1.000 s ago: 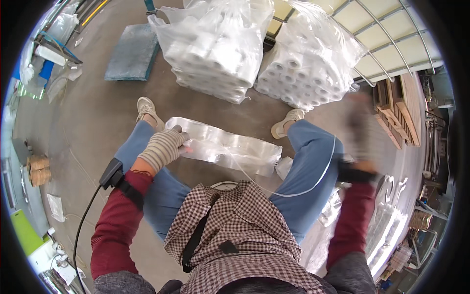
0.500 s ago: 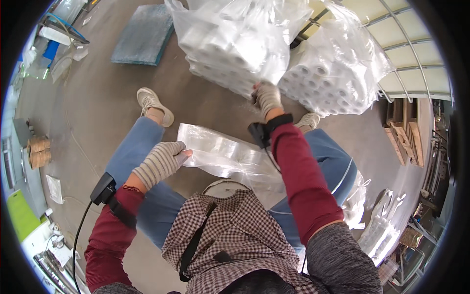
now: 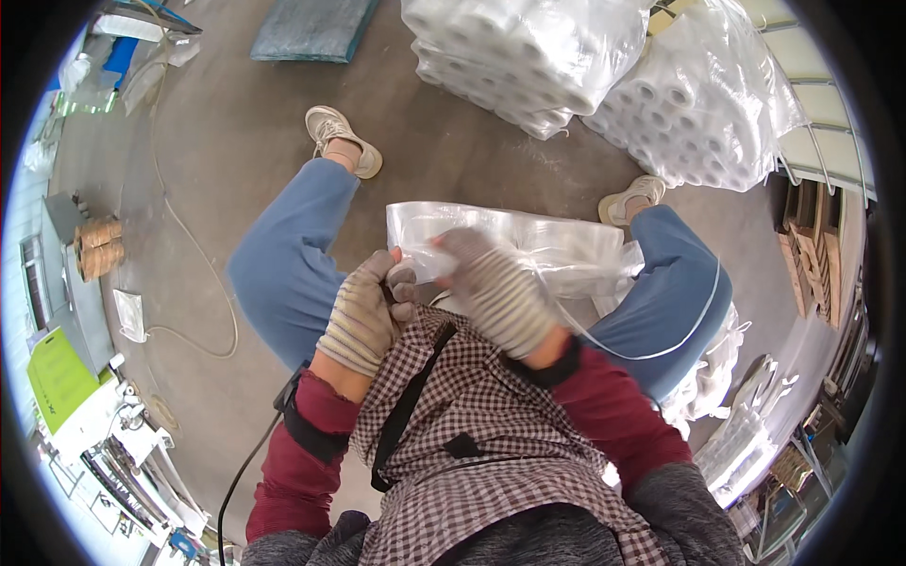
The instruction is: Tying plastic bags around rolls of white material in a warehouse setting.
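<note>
A clear plastic bag [image 3: 528, 231] of pale rolls lies across in front of my lap, between my knees. By its left end my left hand [image 3: 363, 316], in a striped glove with bare fingertips, is closed with curled fingers; what they hold is hidden. My right hand [image 3: 500, 292], gloved alike, is over the near side of the bag, close to the left one. Motion smears its fingers, so its grip is unclear. A thin white cord [image 3: 661, 357] loops from near the bag over my right thigh.
Two large clear bags of stacked white rolls [image 3: 510, 66] [image 3: 698, 123] stand ahead on the floor. A blue-grey slab [image 3: 311, 28] lies far left. Wooden pallets [image 3: 812, 250] lean at right. White plastic bags [image 3: 703, 382] sit beside my right leg. A hose [image 3: 203, 250] trails at left.
My right hand has come back from the large roll bag to beside my left hand. The left hand has drawn nearer my lap, its fingers now curled. The whole view has shifted.
</note>
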Demonstrator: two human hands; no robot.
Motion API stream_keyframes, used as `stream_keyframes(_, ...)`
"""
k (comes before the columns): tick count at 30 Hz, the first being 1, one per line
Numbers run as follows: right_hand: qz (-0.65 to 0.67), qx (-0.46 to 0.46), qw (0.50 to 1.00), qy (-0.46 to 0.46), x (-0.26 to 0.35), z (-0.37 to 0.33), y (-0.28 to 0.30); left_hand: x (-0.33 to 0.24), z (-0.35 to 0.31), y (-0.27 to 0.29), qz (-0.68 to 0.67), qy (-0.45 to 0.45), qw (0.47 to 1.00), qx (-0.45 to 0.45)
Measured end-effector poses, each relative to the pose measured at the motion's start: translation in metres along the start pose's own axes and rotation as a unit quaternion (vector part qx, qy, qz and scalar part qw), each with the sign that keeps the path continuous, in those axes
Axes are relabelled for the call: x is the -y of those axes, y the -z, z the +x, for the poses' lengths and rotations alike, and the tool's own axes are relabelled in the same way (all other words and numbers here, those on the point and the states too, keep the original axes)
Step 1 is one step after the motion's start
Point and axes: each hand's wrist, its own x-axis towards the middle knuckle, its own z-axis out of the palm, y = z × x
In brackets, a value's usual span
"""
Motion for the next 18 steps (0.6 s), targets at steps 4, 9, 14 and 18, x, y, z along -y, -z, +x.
stream_keyframes(4, -0.174, -0.077, 0.982, 0.021, -0.019, 0.009, -0.050, -0.005, -0.033, 0.000, 0.150, -0.067, 0.986, 0.035)
stream_keyframes(9, -0.096, -0.076, 0.992, 0.025, -0.037, 0.015, -0.047, -0.025, 0.001, 0.036, 0.552, -0.445, 0.705, -0.013)
stream_keyframes(14, -0.162, -0.005, 0.986, 0.041, -0.029, 0.021, -0.043, -0.013, 0.059, 0.020, 0.681, -0.442, 0.568, 0.139)
stream_keyframes(18, -0.009, -0.068, 0.997, 0.029, -0.019, 0.008, -0.013, -0.014, 0.057, 0.010, 0.766, -0.242, 0.591, 0.067)
